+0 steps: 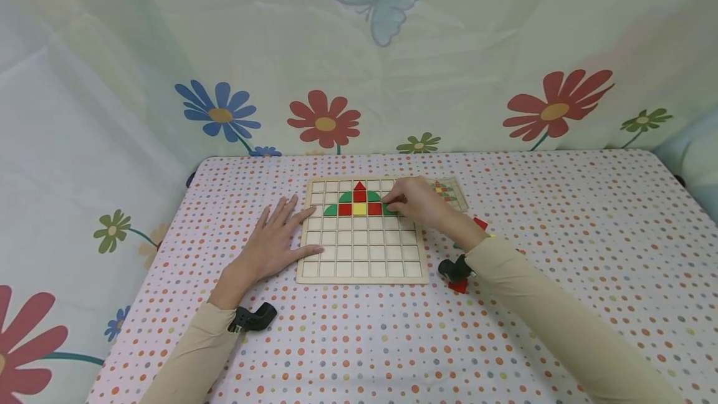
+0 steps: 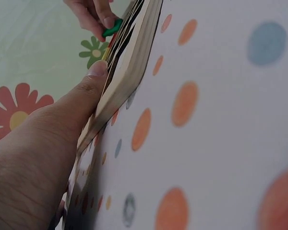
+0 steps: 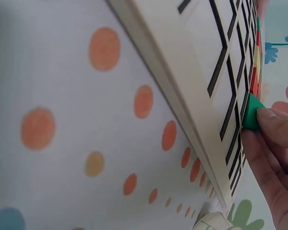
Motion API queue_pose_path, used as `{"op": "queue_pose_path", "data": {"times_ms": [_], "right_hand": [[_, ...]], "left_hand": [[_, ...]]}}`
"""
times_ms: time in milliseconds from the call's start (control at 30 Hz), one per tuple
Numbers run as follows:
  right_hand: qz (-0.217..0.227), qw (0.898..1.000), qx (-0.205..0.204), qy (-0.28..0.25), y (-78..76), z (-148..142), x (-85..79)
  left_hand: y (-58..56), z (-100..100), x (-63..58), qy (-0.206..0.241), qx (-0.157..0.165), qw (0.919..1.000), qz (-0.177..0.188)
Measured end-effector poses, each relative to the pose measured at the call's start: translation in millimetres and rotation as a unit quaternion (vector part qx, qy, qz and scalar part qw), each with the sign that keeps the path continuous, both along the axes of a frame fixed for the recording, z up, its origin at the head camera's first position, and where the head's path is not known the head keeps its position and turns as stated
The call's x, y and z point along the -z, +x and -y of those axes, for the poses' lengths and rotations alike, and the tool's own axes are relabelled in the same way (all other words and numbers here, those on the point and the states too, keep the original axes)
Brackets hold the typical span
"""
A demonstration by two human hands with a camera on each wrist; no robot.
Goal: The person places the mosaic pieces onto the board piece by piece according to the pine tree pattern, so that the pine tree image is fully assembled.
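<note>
Head cam: above, fwd & down, farthest off, w/ board (image 1: 361,280) & most of table (image 1: 348,348). L wrist cam (image 1: 257,317): low, v. close, tilted, facing backdrop (image 2: 33,43). R wrist cam (image 1: 455,270): likewise, tilted opp. way. Wrist views share board, green pc (image 3: 251,112).

A creased beige fabric left sleeve (image 1: 191,351) and matching beige right sleeve (image 1: 561,323) reach the wrists, with a rounded black left wrist camera (image 1: 260,317) and similar right wrist camera (image 1: 453,270)
</note>
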State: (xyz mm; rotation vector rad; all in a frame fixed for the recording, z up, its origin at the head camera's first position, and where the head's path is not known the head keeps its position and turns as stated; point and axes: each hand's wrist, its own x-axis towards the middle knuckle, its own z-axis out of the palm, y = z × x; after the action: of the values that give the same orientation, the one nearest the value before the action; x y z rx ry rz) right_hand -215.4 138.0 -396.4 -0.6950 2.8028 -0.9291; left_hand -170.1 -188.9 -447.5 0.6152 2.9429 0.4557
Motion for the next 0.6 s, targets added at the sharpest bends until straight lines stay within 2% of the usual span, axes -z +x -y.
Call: {"op": "queue_pose_path", "data": {"times_ms": [367, 600], "right_hand": [[0.009, 0.999, -0.006, 0.044, 2.6, 7, -6.5], [0.021, 0.998, 0.004, 0.064, 1.6, 14, -9.6]], "left_hand": [[-0.3, 1, 0.7, 0.003, 0.004, 1.0, -0.001], [-0.2, 2, 0.4, 0.008, 0.004, 1.0, 0.002]]}}
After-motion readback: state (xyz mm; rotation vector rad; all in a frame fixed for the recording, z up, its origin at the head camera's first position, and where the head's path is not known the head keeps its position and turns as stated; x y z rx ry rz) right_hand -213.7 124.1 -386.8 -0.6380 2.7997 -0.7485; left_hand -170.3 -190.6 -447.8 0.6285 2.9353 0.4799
